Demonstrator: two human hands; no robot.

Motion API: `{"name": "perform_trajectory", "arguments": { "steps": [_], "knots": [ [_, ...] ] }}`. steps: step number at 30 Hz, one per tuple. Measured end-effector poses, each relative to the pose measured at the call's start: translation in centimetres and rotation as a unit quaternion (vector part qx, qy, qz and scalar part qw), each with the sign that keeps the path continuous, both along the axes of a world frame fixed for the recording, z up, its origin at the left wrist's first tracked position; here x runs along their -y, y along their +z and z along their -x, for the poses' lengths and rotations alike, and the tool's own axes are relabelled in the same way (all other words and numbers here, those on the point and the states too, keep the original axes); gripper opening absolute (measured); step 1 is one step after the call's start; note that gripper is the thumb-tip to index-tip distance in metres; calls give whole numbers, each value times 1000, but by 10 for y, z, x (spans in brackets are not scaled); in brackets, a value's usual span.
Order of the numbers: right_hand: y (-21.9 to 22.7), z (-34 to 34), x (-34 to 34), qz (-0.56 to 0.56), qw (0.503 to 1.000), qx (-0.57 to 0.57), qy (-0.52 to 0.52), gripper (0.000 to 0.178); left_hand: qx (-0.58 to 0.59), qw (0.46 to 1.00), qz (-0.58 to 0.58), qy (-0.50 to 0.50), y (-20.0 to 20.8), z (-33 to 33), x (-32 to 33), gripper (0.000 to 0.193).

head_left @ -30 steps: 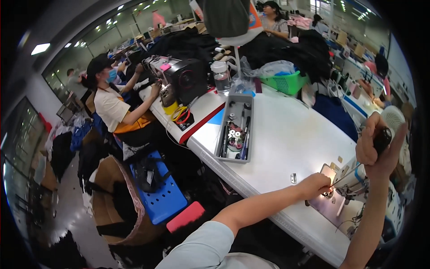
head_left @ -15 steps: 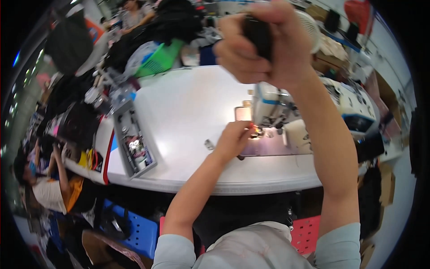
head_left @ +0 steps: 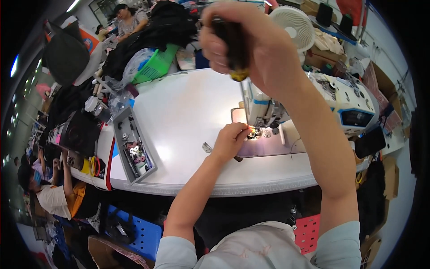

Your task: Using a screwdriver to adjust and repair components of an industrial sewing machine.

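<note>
My right hand (head_left: 273, 56) is raised over the sewing machine (head_left: 260, 105), its fingers wrapped round a screwdriver (head_left: 234, 47). The handle is black with a yellow end, and the thin shaft points down beside the machine's needle end. Lower down, my left hand (head_left: 230, 140) rests at the lit opening (head_left: 255, 133) in the machine bed (head_left: 277, 148). Its thumb and forefinger are pinched at the screwdriver's lower end; the tip and anything between the fingers are too small to make out. On the white table (head_left: 179, 116) beside that wrist lies a small metal piece (head_left: 206, 147).
A grey tray (head_left: 118, 127) of small parts stands on the left of the table. Behind are a green basket (head_left: 156, 65), dark cloth (head_left: 172, 27) and a white fan (head_left: 291, 29). Another person (head_left: 56, 199) sits at far left. Blue (head_left: 145, 233) and red (head_left: 309, 231) stools stand below.
My right hand has shifted left with the screwdriver, whose shaft now shows, pointing down at the machine. My left hand stays at the lit opening.
</note>
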State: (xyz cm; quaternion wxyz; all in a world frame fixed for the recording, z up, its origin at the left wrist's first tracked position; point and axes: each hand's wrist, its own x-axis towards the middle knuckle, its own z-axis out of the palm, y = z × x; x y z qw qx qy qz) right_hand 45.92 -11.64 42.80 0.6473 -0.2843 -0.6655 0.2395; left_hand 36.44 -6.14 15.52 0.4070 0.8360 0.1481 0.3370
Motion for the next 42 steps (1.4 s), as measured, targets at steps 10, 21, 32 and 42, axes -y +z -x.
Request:
{"name": "perform_trajectory", "arguments": {
  "steps": [10, 21, 32, 42],
  "knots": [
    [-13, -3, -7, 92, 990, -97, 36, 33, 69, 996, -25, -51, -30, -14, -5, 9],
    [-9, 26, 17, 137, 980, -125, -78, 35, 64, 996, -56, -40, -29, -13, -3, 8],
    [17, 9, -2, 289, 945, -87, 123, 60, 35, 999, -18, -9, 3, 0, 3, 10],
    [3, 8, -7, 143, 983, -92, 75, 43, 3, 1000, -19, 3, 0, 1, 7, 8]
  ]
}}
